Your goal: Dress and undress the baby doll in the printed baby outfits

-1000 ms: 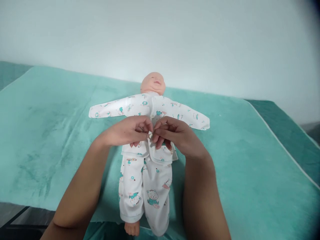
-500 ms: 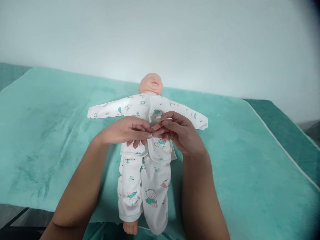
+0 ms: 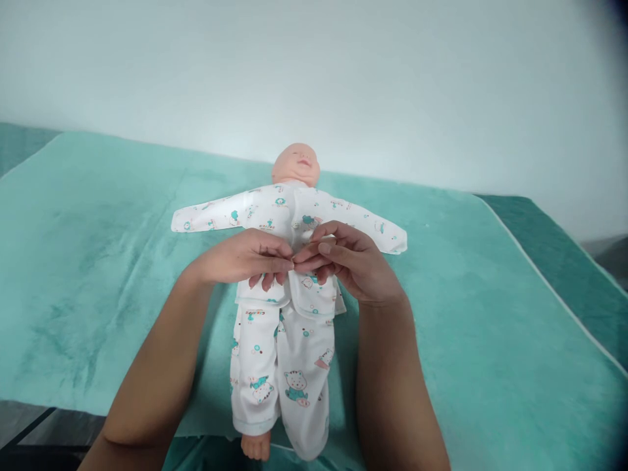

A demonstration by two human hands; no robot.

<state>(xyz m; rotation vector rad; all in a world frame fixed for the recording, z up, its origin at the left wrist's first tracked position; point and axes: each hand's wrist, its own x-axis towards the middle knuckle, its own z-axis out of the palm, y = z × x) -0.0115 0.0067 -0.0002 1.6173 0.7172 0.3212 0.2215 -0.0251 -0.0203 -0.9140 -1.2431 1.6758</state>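
A baby doll lies on its back on a teal blanket, arms spread, head toward the wall. It wears a white printed shirt and matching trousers; one bare foot sticks out at the near edge. My left hand and my right hand meet over the doll's belly. Both pinch the shirt's front opening with fingertips touching. What lies between the fingertips is hidden.
The blanket covers a table that ends at a pale wall. A darker teal surface shows past the blanket's right edge. The table's dark near edge is at the lower left.
Both hands have shifted slightly up the shirt front, toward the doll's chest. A small fastener visible between the fingertips one second ago is now covered.
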